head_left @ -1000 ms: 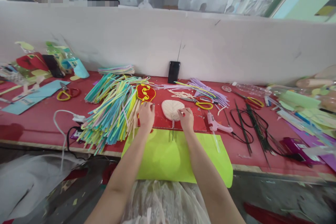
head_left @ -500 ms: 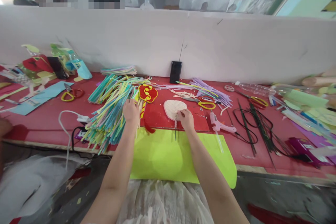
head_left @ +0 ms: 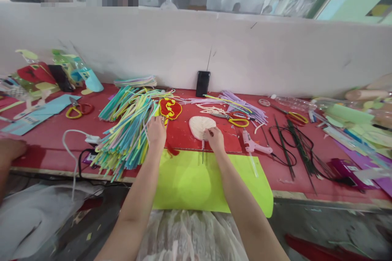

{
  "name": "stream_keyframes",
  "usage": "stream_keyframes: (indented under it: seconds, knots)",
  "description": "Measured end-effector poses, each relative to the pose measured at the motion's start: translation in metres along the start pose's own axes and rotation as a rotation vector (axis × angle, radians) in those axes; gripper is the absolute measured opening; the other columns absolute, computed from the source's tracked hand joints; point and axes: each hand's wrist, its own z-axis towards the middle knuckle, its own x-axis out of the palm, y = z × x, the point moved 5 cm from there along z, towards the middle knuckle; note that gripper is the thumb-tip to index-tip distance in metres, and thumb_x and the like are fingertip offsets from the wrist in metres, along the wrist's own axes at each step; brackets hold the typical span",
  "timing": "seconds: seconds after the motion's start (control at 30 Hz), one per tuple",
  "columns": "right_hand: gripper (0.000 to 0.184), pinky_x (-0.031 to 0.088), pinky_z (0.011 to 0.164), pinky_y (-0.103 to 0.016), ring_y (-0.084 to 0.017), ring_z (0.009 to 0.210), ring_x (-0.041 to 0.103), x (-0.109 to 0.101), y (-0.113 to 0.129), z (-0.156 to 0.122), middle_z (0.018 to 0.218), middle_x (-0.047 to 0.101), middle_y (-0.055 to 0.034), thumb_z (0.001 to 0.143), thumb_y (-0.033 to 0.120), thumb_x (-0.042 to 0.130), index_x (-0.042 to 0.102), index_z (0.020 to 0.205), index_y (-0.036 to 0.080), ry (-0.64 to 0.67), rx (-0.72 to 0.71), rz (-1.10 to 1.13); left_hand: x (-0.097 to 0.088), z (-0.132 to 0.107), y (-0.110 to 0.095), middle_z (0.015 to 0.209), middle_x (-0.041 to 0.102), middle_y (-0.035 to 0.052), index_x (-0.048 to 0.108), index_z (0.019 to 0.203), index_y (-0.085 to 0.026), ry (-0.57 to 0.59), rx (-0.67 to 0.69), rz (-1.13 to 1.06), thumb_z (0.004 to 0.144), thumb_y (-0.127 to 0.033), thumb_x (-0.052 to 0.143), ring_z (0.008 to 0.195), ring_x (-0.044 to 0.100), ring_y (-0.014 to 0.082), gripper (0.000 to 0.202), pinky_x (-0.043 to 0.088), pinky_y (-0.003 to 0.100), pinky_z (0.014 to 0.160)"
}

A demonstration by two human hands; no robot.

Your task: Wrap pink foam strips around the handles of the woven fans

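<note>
A cream leaf-shaped fan (head_left: 198,125), made of pipe cleaners on a thin dark stem, lies over a red board. My right hand (head_left: 215,138) pinches its lower right edge between thumb and fingers. To the left is a red fan (head_left: 173,109) with yellow trim, a yellow-and-black striped handle and a red tassel (head_left: 173,152). Closed at that striped handle is my left hand (head_left: 157,131), which covers most of it. A large heap of pastel pipe cleaners (head_left: 125,130) lies beside my left hand.
Yellow-handled scissors (head_left: 238,121) and a pink glue gun (head_left: 255,145) lie to the right, with a black cord (head_left: 295,159) beyond. A phone (head_left: 203,83) leans on the white partition. A lime-green sheet (head_left: 183,187) hangs over the front edge. Another person's hand (head_left: 14,149) shows far left.
My left hand has shifted right, from the pipe cleaner heap onto the red fan's striped handle. My right hand stays at the cream fan's edge. The view has swung slightly.
</note>
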Motion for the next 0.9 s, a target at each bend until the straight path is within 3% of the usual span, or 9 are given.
stream_keyframes:
  seconds: [0.13,0.23,0.37,0.5,0.73,0.9]
  knots:
    - [0.03,0.041,0.069,-0.029,-0.017,0.072,0.052,-0.002,0.008,0.001,0.08,0.06,-0.0085,0.082,0.036,0.044,0.066,0.077,0.017,-0.001,0.009,-0.023,-0.01,-0.003,0.012,0.113,0.053,0.0178,0.053,0.108,-0.012,0.009,-0.157,0.125,0.082,-0.012,0.036,0.105,0.051,0.0276,0.031,0.039,0.04,0.088]
    - [0.028,0.043,0.069,-0.029,-0.016,0.072,0.054,0.001,0.023,0.002,0.085,0.063,-0.0084,0.08,0.035,0.045,0.067,0.085,0.018,0.022,0.009,0.038,-0.01,-0.006,0.018,0.11,0.055,0.0215,0.052,0.106,-0.007,0.088,-0.225,0.19,0.083,-0.012,0.035,0.104,0.051,0.0311,0.03,0.039,0.043,0.086]
    - [0.027,0.046,0.07,-0.027,-0.014,0.074,0.059,0.019,0.058,0.002,0.092,0.067,-0.0056,0.079,0.032,0.047,0.067,0.092,0.02,0.223,-0.015,0.256,0.0,-0.013,0.01,0.113,0.054,0.0237,0.052,0.11,-0.004,0.139,-0.191,0.228,0.085,-0.012,0.028,0.108,0.049,0.0323,0.035,0.038,0.044,0.088]
    - [0.025,0.046,0.078,-0.027,-0.014,0.083,0.062,0.039,0.094,-0.001,0.094,0.068,-0.0039,0.08,0.027,0.048,0.068,0.093,0.022,0.382,-0.038,0.345,0.015,-0.026,-0.003,0.131,0.039,0.0297,0.045,0.121,0.004,0.149,-0.153,0.233,0.085,-0.009,0.021,0.124,0.036,0.0358,0.045,0.03,0.048,0.096]
    - [0.027,0.044,0.085,-0.028,-0.015,0.091,0.06,0.071,0.144,0.005,0.1,0.066,-0.0054,0.082,0.017,0.045,0.067,0.098,0.02,0.404,-0.275,0.255,0.025,-0.036,-0.01,0.134,0.036,0.0305,0.041,0.126,0.003,0.159,-0.103,0.19,0.084,-0.007,0.022,0.128,0.031,0.034,0.048,0.023,0.05,0.101]
    - [0.029,0.041,0.089,-0.028,-0.016,0.095,0.057,0.111,0.161,0.038,0.102,0.064,-0.0069,0.085,0.014,0.041,0.064,0.103,0.017,0.418,-0.371,0.099,0.027,-0.038,-0.011,0.133,0.036,0.0326,0.041,0.125,0.006,0.135,-0.104,0.163,0.084,-0.006,0.021,0.127,0.032,0.0363,0.048,0.023,0.052,0.101]
